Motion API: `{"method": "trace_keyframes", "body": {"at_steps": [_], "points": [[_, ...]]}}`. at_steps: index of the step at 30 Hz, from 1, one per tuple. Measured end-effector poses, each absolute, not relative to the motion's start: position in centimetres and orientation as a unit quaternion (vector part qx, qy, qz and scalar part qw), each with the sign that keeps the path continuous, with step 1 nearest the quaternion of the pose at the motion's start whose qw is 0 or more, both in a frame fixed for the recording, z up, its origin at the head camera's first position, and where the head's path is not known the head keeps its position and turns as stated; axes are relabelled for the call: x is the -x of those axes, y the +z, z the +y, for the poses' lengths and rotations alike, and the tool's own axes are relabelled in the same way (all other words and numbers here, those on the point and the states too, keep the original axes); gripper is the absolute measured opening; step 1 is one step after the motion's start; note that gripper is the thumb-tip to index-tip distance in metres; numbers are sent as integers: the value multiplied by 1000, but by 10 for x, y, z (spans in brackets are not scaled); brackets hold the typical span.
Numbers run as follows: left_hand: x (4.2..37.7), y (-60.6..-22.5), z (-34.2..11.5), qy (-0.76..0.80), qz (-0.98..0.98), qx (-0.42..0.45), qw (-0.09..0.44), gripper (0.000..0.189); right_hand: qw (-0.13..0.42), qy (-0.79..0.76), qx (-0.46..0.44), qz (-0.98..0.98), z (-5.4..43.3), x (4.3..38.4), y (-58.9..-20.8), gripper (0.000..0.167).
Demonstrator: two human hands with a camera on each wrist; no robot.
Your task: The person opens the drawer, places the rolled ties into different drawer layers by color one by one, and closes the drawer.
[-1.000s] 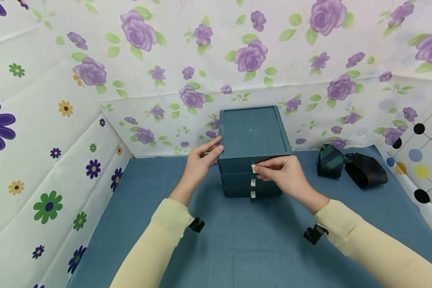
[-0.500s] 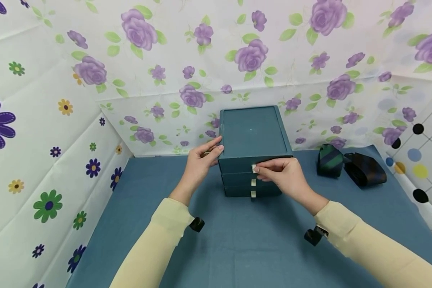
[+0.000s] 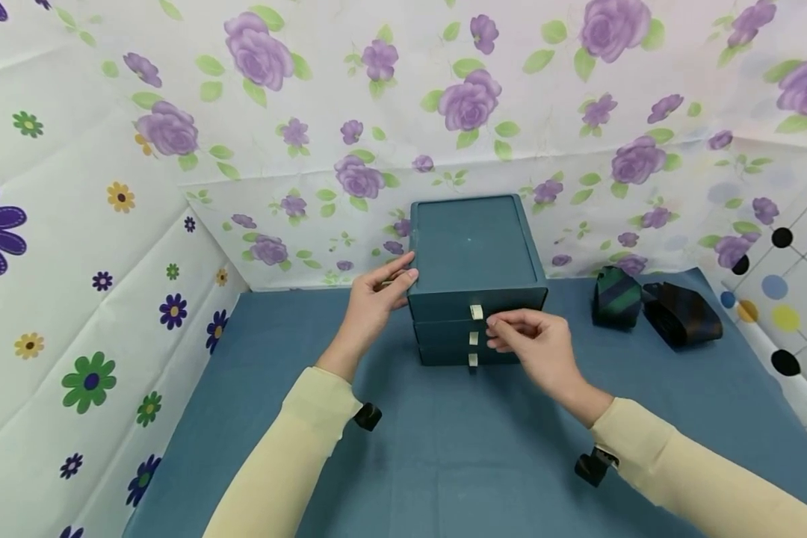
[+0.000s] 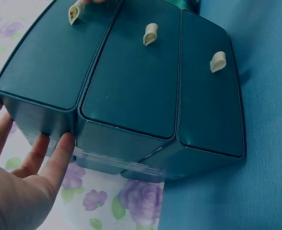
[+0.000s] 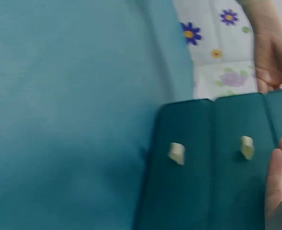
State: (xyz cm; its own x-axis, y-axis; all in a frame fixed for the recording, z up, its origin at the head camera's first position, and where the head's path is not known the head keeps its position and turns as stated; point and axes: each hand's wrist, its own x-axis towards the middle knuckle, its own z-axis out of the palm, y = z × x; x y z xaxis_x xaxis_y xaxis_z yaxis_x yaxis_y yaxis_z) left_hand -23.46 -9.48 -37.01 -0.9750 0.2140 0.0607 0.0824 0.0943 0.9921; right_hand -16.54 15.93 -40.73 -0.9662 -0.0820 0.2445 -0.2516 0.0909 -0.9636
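A dark teal drawer cabinet (image 3: 471, 243) has three stacked drawers, each with a cream pull loop on its front. The fingertips of my left hand (image 3: 374, 302) touch the cabinet's left side near the top, thumb and fingers extended; the left wrist view shows them against the top drawer's side. Just right of the top pull loop (image 3: 477, 312), apart from it, is my right hand (image 3: 538, 340), fingers loosely bent and holding nothing. The middle pull loop (image 4: 150, 34) and bottom pull loop (image 4: 218, 62) are untouched.
To the cabinet's right lie a rolled green striped necktie (image 3: 616, 299) and a dark brown and navy roll (image 3: 686, 317). Flower-printed sheeting (image 3: 296, 217) stands behind the cabinet. Blue cloth (image 3: 417, 463) covers the table.
My right hand has let go of the top drawer's pull loop and moved slightly right and down. My left hand stays at the cabinet's side.
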Motion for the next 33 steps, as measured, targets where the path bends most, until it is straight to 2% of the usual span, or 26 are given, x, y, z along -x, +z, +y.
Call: {"method": "trace_keyframes", "body": {"at_steps": [8,13,24,33], "points": [[233,-363,-96,661,741,-104,59,43,24,645,-79,-759,157,167,-435,21],[233,-363,-96,657,744,-104,64,43,-6,642,-74,-763,157,173,-459,27],[231,-358,-97,645,753,-103,81,44,-52,655,-64,-751,151,176,-463,30],[228,-352,-101,624,768,-108,93,46,-53,658,-70,-748,148,182,-463,32]]}}
